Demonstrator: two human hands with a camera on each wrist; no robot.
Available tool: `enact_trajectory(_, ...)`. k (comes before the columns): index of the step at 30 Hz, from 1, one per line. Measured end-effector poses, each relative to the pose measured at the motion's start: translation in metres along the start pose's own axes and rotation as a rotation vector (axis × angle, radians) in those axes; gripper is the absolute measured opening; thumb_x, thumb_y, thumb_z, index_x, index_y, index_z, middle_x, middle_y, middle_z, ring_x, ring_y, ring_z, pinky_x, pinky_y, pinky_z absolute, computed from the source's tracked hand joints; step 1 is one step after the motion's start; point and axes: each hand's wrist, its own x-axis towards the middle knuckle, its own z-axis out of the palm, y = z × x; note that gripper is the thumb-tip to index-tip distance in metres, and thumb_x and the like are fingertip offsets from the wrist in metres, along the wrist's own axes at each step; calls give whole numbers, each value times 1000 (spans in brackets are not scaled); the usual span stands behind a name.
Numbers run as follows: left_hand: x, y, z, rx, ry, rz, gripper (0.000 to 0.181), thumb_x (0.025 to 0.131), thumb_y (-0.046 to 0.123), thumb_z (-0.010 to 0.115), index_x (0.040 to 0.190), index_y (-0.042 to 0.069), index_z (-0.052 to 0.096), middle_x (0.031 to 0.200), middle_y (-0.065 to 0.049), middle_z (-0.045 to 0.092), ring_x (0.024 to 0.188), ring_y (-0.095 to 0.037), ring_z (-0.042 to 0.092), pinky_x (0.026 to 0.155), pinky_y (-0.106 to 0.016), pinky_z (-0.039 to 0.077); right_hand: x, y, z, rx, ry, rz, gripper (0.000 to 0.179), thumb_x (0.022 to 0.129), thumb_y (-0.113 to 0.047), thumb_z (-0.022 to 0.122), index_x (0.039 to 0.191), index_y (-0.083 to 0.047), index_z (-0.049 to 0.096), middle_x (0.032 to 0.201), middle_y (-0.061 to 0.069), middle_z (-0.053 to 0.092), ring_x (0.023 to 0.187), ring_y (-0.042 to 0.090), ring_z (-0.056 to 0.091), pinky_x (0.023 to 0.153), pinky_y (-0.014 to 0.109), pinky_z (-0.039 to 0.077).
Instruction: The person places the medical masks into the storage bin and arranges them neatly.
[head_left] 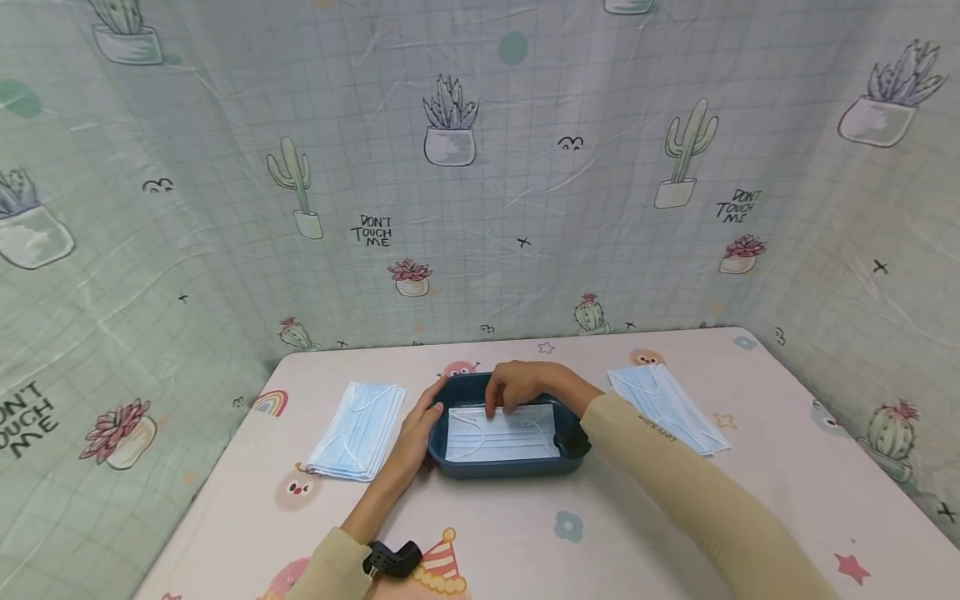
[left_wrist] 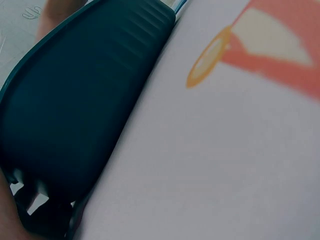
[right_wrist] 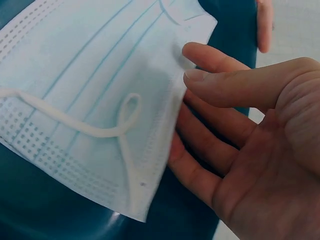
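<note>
A dark blue plastic basket [head_left: 502, 469] stands near the middle of the table, with pale blue pleated face masks [head_left: 502, 437] lying flat in it. My left hand [head_left: 411, 433] grips the basket's left end, its thumb over the rim. In the left wrist view, the basket's outer wall [left_wrist: 85, 100] fills the left side. My right hand [head_left: 517, 385] reaches into the basket from the right. Its thumb and forefinger touch the top mask's far edge, slightly apart, while the other fingertips are hidden behind that edge. White ear loops [right_wrist: 90, 127] lie across the mask.
One stack of face masks [head_left: 356, 431] lies left of the basket, beside my left forearm. Another stack [head_left: 667, 404] is to the right, partly behind my right sleeve. A patterned cloth [head_left: 487, 208] hangs behind the table [head_left: 517, 542] and along both sides.
</note>
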Motion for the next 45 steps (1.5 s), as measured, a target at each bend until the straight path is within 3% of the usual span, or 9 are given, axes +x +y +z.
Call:
enact_trajectory(8,-1,-1,-1,-2,5,8,52,111,28,37,163,21,34,171,0,30,162,-28,18,131,-58,9,-4,-6,-3,23,-24,32,28,89,8,68,109,-8,79,111,7,76,93,14,62,83,29,59)
enact_trajectory(24,1,-1,0,4,4,26,52,111,25,37,163,20,34,170,1,31,162,-27,18,131,-57,9,-33,-1,-10,115,0,-90,33,91,5,66,123,1,72,115,20,74,93,14,68,79,31,62)
enact_trajectory(29,1,0,0,6,3,27,52,112,24,37,163,20,34,170,1,31,162,-27,18,131,-57,10,-52,1,-17,142,60,-143,36,92,0,67,128,3,68,119,23,73,96,14,69,82,29,61)
enact_trajectory(34,1,0,1,3,-1,31,52,111,26,37,163,19,33,171,0,31,162,-27,18,131,-57,10,-78,7,-24,177,146,-174,35,93,-3,69,128,-2,69,116,15,74,99,16,71,84,32,61)
enact_trajectory(45,1,-1,1,-1,3,38,51,112,24,36,163,19,34,171,-1,30,162,-27,18,131,-56,9,-137,25,-27,228,314,-135,36,96,-14,69,131,-9,67,121,11,72,111,29,70,89,36,61)
